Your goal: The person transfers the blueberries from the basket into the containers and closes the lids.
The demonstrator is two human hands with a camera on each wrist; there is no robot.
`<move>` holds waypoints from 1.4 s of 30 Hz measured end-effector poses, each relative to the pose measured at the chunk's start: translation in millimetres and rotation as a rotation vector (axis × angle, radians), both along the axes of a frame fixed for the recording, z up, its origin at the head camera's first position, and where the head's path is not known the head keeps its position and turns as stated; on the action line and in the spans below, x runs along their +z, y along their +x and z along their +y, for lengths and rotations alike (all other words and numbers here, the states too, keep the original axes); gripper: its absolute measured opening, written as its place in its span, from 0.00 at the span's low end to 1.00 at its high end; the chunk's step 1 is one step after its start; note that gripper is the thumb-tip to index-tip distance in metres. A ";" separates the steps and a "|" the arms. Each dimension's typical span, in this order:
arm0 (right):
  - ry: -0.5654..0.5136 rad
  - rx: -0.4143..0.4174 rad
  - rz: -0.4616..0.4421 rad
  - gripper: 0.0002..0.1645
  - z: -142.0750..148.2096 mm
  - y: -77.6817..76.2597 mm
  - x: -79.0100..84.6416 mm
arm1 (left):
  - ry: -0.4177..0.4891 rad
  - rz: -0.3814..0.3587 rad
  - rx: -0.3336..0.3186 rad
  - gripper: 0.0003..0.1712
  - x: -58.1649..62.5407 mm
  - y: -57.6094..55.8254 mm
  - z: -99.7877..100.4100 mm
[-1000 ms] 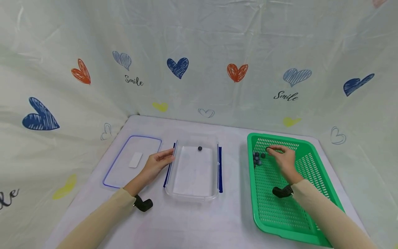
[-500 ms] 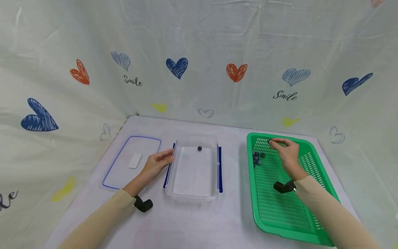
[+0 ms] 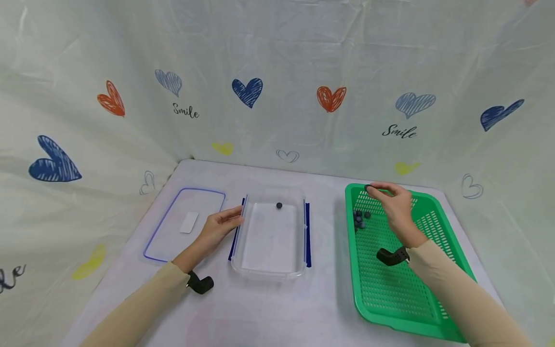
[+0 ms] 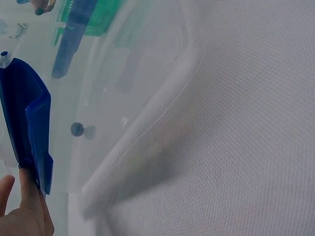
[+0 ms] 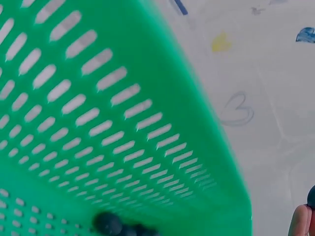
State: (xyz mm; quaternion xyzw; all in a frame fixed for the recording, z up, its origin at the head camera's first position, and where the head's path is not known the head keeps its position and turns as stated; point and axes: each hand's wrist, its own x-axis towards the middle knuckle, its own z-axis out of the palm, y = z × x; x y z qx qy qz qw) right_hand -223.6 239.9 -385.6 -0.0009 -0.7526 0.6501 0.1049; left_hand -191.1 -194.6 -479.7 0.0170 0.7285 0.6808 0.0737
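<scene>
We hold a blueberry (image 3: 368, 187) near the green basket's rim (image 3: 353, 265), apparently mid-transfer.
Our right hand (image 3: 396, 207) pinches it at the fingertips; our left hand's (image 3: 217, 230) nearly straight fingers touch the clear container (image 3: 269, 275), leftward of that pinch. The next move likely needs a steady carry.

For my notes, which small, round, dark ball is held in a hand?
The dark ball pinched by the right hand, near the far rim of the green plastic basket. One other lies inside the clear plastic box, the rest inside the basket.
</scene>
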 end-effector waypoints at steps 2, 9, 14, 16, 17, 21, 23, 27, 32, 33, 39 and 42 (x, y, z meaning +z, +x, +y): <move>0.009 0.012 -0.006 0.23 -4.0 -2.7 -0.2 | 0.003 0.003 -0.005 0.30 -0.6 -0.2 -0.3; -0.023 0.076 -0.007 0.24 -17.4 -14.0 -5.5 | 0.014 0.001 -0.003 0.30 -0.8 -0.4 -0.5; -0.070 0.108 -0.003 0.24 -32.0 -15.5 -3.1 | 0.016 -0.003 -0.001 0.32 -1.5 0.1 0.4; -0.107 0.126 0.014 0.22 -37.2 -16.5 -2.9 | 0.014 -0.005 -0.002 0.33 -1.6 0.4 0.9; -0.130 0.138 0.021 0.22 -39.6 -17.0 -3.0 | 0.015 -0.007 -0.004 0.34 -1.6 0.6 1.0; -0.130 0.164 0.024 0.20 -48.5 -17.3 -3.2 | 0.015 -0.009 -0.001 0.34 -1.7 0.9 0.4; -0.115 0.176 0.021 0.21 -53.0 -17.4 -3.2 | 0.014 -0.008 0.002 0.34 -1.9 0.6 -0.1; -0.084 0.198 0.027 0.22 -63.0 -18.3 -3.9 | 0.020 -0.005 0.005 0.33 -2.9 -0.3 -1.0; -0.050 0.231 0.035 0.21 -75.4 -19.8 -8.5 | 0.033 -0.006 0.004 0.33 -5.2 -0.7 -1.6; -0.037 0.238 0.036 0.20 -78.1 -19.8 -9.3 | 0.035 -0.004 0.004 0.33 -5.7 -0.7 -1.8; -0.020 0.304 0.031 0.19 -93.7 -15.3 -7.3 | 0.040 0.007 0.002 0.33 -7.0 -0.7 -1.4; -0.039 0.324 0.016 0.18 -99.9 -14.9 -8.1 | 0.041 0.011 -0.001 0.33 -6.5 -1.2 -0.9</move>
